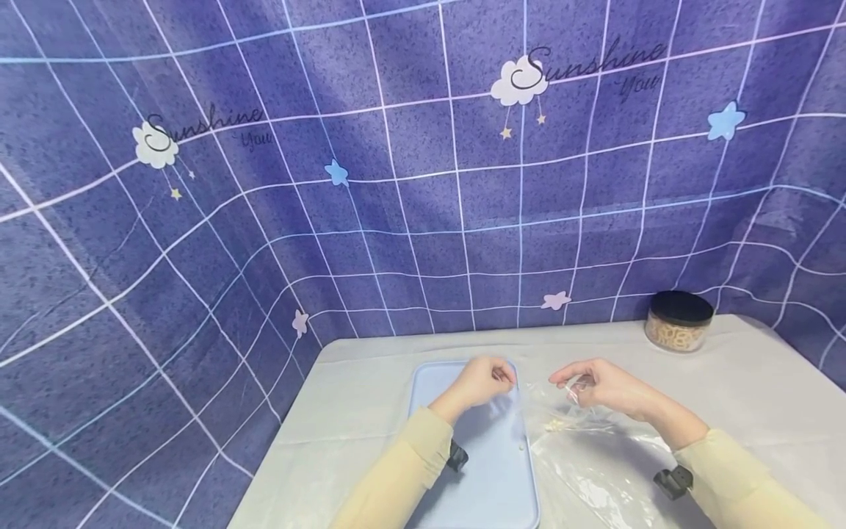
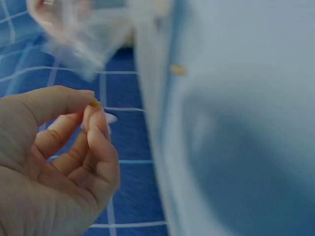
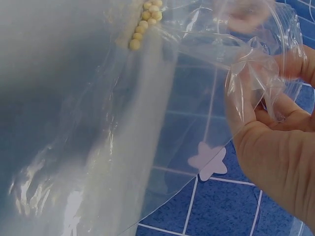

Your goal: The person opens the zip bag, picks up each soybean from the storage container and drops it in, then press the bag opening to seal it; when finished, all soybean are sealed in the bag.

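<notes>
My left hand (image 1: 485, 380) is over the far right part of a light blue tray (image 1: 476, 485). In the left wrist view its thumb and forefinger pinch a tiny yellow soybean (image 2: 94, 103), mostly hidden by the fingertips. To the right, my right hand (image 1: 611, 388) grips the crumpled upper part of a clear plastic bag (image 3: 253, 66). Several round yellow soybeans (image 3: 142, 24) lie clustered inside the bag. A single loose soybean (image 1: 521, 447) sits by the tray's right edge, separate from both hands.
A clear jar (image 1: 678, 323) with a black lid and pale ring-shaped pieces stands at the back right. The table (image 1: 370, 360) has a white cover. Blue-purple gridded cloth (image 1: 423, 220) hangs behind and along the left side.
</notes>
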A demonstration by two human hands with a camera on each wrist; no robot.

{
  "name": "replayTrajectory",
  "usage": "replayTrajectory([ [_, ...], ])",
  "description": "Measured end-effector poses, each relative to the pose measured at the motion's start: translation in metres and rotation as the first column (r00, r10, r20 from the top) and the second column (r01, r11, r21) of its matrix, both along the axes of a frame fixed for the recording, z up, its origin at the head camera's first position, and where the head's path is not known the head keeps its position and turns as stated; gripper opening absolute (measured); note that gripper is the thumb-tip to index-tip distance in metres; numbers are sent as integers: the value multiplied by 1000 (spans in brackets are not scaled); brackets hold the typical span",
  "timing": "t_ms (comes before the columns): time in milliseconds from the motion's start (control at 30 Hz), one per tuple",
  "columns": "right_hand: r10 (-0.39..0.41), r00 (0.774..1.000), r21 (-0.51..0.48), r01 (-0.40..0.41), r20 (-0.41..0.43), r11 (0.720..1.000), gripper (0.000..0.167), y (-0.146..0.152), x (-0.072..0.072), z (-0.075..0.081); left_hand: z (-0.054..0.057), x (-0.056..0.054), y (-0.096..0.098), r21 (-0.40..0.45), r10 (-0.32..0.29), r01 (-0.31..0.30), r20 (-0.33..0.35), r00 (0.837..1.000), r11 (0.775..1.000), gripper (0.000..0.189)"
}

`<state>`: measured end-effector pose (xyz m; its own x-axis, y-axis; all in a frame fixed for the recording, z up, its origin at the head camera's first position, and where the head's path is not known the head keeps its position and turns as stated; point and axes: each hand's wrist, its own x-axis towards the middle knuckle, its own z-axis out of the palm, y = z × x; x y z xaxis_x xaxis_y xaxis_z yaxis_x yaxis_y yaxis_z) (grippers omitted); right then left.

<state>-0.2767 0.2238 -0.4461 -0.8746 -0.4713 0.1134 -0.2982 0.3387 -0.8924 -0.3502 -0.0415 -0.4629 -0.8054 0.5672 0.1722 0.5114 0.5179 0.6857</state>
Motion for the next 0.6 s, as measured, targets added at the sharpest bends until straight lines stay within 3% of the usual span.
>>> replayTrajectory([
  [133, -4, 1000, 8, 4, -6, 1000, 56, -1, 0, 1, 21, 10, 10, 38, -65, 67, -39, 997, 997, 7],
  [233, -4, 1000, 5, 4, 1, 1000, 55, -1, 1, 3, 30, 19, 20, 27, -122, 124, -56, 991, 992, 7],
  [400, -10, 1000, 10, 10, 8, 1000, 54, -2, 4, 5, 31, 29, 34, -11, -199, 198, -72, 977, 980, 9],
  [600, 8, 1000, -18, -8, 3, 1000, 54, 0, 3, 3, 26, 32, 44, -60, -214, 209, -94, 972, 976, 10],
])
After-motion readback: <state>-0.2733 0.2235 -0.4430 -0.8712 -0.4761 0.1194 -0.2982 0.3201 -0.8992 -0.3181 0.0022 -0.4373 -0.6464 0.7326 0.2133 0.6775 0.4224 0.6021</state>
